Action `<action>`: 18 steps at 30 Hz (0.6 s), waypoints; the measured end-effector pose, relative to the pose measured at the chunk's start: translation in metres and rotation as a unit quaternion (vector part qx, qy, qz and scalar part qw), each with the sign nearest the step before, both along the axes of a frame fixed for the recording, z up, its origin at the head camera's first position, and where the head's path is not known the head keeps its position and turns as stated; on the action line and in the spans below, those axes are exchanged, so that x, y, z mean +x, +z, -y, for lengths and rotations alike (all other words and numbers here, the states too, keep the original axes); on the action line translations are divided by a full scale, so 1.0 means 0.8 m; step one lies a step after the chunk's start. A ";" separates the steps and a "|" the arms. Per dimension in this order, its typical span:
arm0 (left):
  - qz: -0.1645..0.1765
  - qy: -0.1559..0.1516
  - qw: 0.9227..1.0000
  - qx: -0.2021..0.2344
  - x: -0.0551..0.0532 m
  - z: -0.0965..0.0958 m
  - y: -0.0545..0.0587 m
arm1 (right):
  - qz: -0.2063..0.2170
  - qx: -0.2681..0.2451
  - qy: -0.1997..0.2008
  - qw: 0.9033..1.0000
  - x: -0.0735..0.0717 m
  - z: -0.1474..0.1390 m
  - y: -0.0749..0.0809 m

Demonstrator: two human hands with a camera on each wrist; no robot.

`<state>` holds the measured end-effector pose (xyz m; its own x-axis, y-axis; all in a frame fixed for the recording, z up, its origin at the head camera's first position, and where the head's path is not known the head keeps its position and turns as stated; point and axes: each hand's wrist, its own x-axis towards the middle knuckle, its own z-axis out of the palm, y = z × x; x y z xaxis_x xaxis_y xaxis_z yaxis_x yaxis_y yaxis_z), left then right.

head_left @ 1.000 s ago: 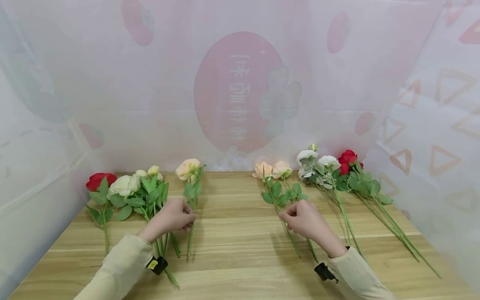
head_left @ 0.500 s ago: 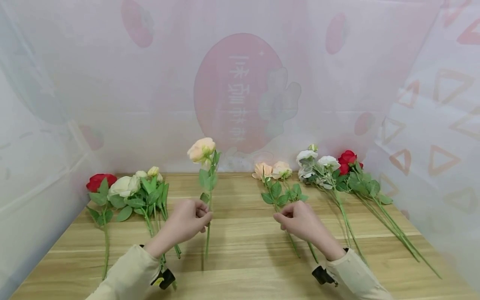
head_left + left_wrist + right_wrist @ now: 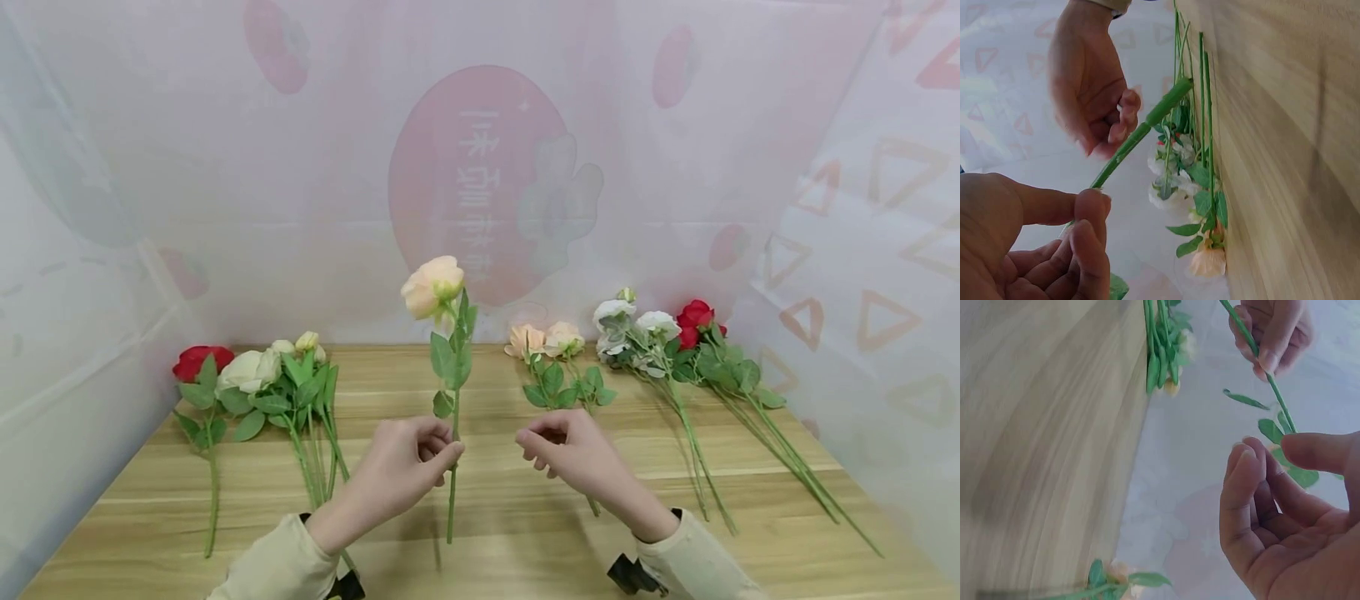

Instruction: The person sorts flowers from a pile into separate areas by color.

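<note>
Pinching the stem [image 3: 452,500] of a peach rose [image 3: 435,283], the left hand [image 3: 393,473] in the head view holds it nearly upright above the wooden table [image 3: 498,546], the rose's head at 12 o'clock from the fingertips. At 3 o'clock from that hand, the right hand [image 3: 583,448] hovers apart from the stem, its fingers loosely bent and holding nothing. Two more peach roses [image 3: 564,340] lie near 12 o'clock from the right hand, with white flowers [image 3: 658,324] at 1 o'clock and red roses [image 3: 693,315] toward 2 o'clock. At 10 o'clock from the left hand lie a cream flower [image 3: 250,372] and a single red rose [image 3: 195,364]. In the left wrist view, thumb and fingertips meet on the stem, whose lower end points toward 1 o'clock. The right wrist view shows a gap between the right hand's thumb and bent fingers; the left hand, gripping the stem, is at 12 o'clock, and green leaves [image 3: 1304,477] show just past the thumb.
</note>
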<state>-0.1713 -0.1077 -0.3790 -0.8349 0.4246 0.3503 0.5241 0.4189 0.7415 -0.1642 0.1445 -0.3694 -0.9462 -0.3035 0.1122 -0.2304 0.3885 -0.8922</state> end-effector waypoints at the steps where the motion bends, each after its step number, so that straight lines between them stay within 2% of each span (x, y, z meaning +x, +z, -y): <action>1: -0.003 -0.006 1.000 0.005 0.002 -0.002 0.000 | 0.000 -0.005 0.003 1.000 0.001 0.004 0.000; 8: -0.027 -0.027 0.999 0.018 0.014 -0.011 -0.003 | 0.004 -0.044 0.016 0.999 0.007 0.029 0.002; 18: -0.063 -0.052 0.996 0.036 0.019 -0.018 -0.011 | -0.006 -0.070 0.039 0.997 0.010 0.050 0.002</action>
<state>-0.1559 -0.0930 -0.3878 -0.7348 0.4774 0.4819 0.6530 0.3053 0.6931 -0.1564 0.1049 -0.3677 -0.9186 -0.3566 0.1702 -0.2663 0.2407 -0.9333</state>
